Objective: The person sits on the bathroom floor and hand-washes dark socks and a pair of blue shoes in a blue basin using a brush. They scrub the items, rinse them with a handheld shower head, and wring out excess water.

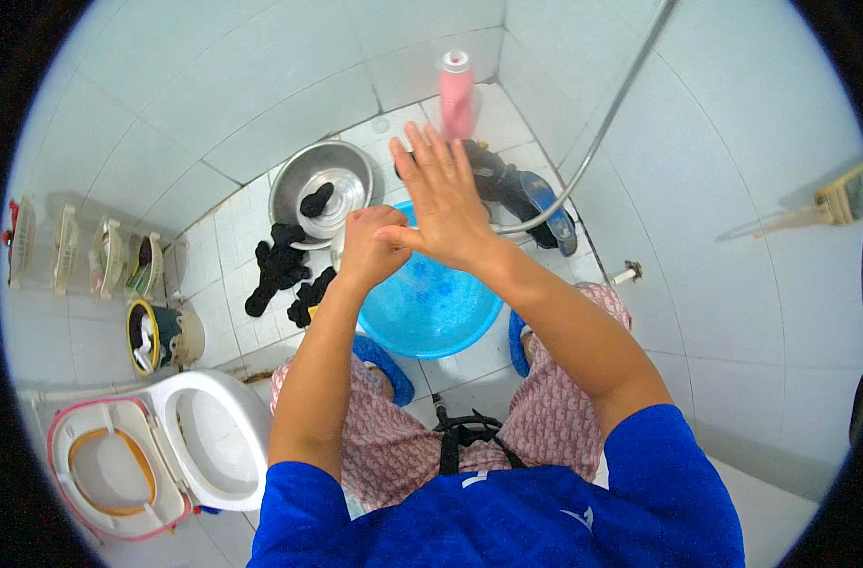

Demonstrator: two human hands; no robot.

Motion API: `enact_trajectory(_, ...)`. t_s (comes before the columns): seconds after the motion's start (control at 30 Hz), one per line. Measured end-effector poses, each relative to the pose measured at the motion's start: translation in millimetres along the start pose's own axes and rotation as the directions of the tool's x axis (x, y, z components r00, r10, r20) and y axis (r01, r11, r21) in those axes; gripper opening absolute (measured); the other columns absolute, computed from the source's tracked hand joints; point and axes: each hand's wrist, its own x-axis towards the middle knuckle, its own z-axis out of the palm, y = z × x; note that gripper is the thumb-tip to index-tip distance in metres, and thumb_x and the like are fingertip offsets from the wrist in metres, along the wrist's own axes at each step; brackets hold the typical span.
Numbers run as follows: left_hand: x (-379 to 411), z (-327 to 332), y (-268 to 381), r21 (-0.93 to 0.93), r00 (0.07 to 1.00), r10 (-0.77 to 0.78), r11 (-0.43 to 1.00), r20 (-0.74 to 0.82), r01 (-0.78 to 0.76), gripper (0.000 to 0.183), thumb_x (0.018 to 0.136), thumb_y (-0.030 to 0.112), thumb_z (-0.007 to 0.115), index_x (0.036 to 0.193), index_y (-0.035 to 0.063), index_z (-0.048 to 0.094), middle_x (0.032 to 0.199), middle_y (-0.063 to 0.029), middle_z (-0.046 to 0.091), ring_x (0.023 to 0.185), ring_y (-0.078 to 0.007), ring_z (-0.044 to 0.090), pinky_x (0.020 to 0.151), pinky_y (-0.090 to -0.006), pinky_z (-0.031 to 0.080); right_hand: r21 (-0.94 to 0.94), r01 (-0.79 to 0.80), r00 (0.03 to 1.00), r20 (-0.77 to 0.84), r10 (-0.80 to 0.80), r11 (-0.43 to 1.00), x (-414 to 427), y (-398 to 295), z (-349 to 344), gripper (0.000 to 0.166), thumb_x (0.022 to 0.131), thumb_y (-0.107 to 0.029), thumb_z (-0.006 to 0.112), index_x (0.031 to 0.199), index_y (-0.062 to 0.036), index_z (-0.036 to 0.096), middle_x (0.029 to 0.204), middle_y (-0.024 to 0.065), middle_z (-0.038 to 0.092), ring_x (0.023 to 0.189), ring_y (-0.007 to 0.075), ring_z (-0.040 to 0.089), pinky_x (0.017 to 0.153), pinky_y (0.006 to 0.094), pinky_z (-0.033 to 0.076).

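My left hand (374, 245) is closed around a hand shower, mostly hidden by the fist. A pale edge of the shower head (337, 248) shows left of the fist, and its metal hose (587, 160) passes behind my right wrist. With fingers extended and palm down, my right hand (445, 206) holds nothing; its thumb lies over the left fist. Below both hands stands a blue plastic basin (431, 312) with water in it. Black socks (278, 266) lie on the tiles left of the basin. Another dark sock (317, 200) rests in a metal basin (278, 184).
A pink bottle (457, 106) stands near the corner. Dark wet cloth (499, 177) and a blue slipper (548, 213) lie at right. On the left are a toilet (254, 426), a waste bin (190, 337) and wall racks (65, 248). A brush (836, 202) hangs on the right wall.
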Motion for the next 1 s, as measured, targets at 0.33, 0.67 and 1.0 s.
enact_trajectory(0.33,0,-6,7,0.06,0.998,0.053,0.997,-0.034,-0.051,0.019,0.061,0.015,0.069,0.077,0.0098,0.06,0.062,-0.0056,0.053,0.065,-0.0269,0.056,0.062,-0.0405,0.039,-0.069,-0.011,1.0,0.02,0.012,0.998,-3,7,0,0.048,0.072,-0.03,0.071,0.109,-0.0034,0.055,0.122,0.0168,0.05,0.12,0.0333,0.043,0.097,0.0501,0.033)
enact_trajectory(0.67,-2,-4,3,-0.006,0.992,-0.079,0.997,0.101,0.08,0.019,0.06,0.012,0.066,0.077,0.0091,0.061,0.076,-0.0037,0.06,0.08,-0.0253,0.058,0.075,-0.0398,0.037,0.201,-0.077,0.984,-0.143,0.107,0.976,1,5,8,0.01,0.076,-0.014,0.06,0.078,-0.0081,0.052,0.071,0.0076,0.059,0.063,0.0294,0.061,0.051,0.0402,0.046)
enact_trajectory(1.0,-3,-2,0,0.021,0.998,0.042,0.999,-0.037,-0.042,0.015,0.067,0.017,0.069,0.077,0.008,0.062,0.077,-0.0055,0.063,0.076,-0.0264,0.061,0.069,-0.0399,0.043,0.247,-0.135,0.99,0.061,0.124,0.96,0,9,6,0.125,0.057,-0.055,0.079,0.148,-0.0076,0.008,0.151,0.0261,0.009,0.14,0.0425,0.009,0.112,0.0541,0.012)
